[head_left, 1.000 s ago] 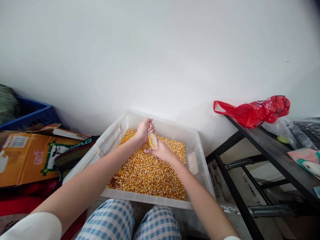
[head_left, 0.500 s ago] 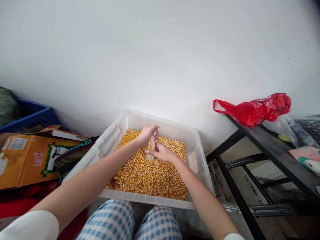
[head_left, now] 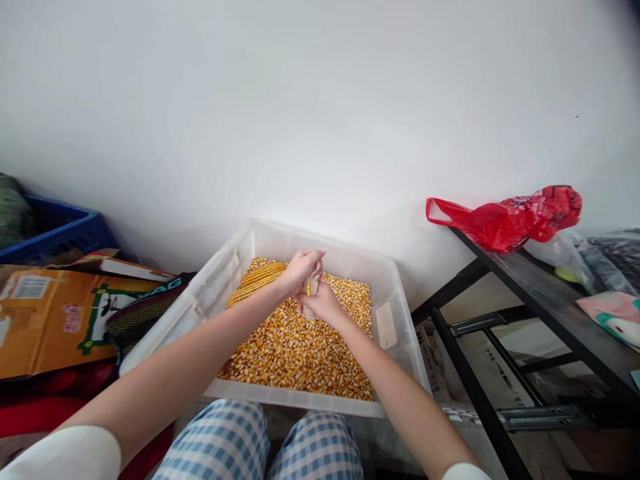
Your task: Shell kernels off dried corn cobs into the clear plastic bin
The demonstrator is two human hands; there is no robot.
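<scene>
Yellow corn cob [head_left: 312,287] in both hands

From my remote head view: left hand [head_left: 301,268] grip wrapped around the cob's far end, right hand [head_left: 323,303] grip around its near part. I note the cob partly bare, over loose kernels [head_left: 300,357] in a translucent plastic bin [head_left: 310,396]. Rightward, a red bag [head_left: 525,220] rests on a black tabletop [head_left: 555,290].

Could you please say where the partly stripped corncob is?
Near the head view's centre, the corncob is between left hand and right hand, over loose kernels.
</scene>
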